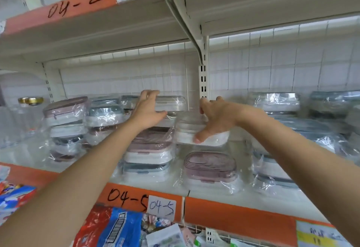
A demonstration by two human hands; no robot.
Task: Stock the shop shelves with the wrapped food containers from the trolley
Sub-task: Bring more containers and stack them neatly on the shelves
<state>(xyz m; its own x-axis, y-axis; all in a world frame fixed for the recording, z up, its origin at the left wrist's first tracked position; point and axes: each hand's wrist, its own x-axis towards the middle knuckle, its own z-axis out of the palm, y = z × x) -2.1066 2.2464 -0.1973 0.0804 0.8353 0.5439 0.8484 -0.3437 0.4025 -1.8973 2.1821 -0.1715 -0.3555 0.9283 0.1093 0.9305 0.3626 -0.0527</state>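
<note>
The fingers of the right hand (pixel 216 119) curl over the far edge of a white wrapped container (pixel 202 131), and the thumb presses on its near edge, so this hand grips it from above. The container is lifted, a little tilted, above a pink-lidded container (pixel 210 165) that lies on the shelf (pixel 224 194). Its long axis runs left to right, along the shelf front.

The left hand (pixel 149 111) is spread and relaxed, and it holds nothing. Its fingers touch the front of a grey wrapped container (pixel 172 103) that sits on top of the middle stack (pixel 150 149). This stack is just beside the held container, on its left.

In my judgement the placing step is in hand. The free place lies directly under the right hand, on the pink lid, so the right hand is nearer and needs only to lower. The plastic wrap may slide, so the container should go down flat.

Further out, more wrapped stacks (pixel 66 125) stand on the left, and grey ones (pixel 276 104) on the right.
</note>
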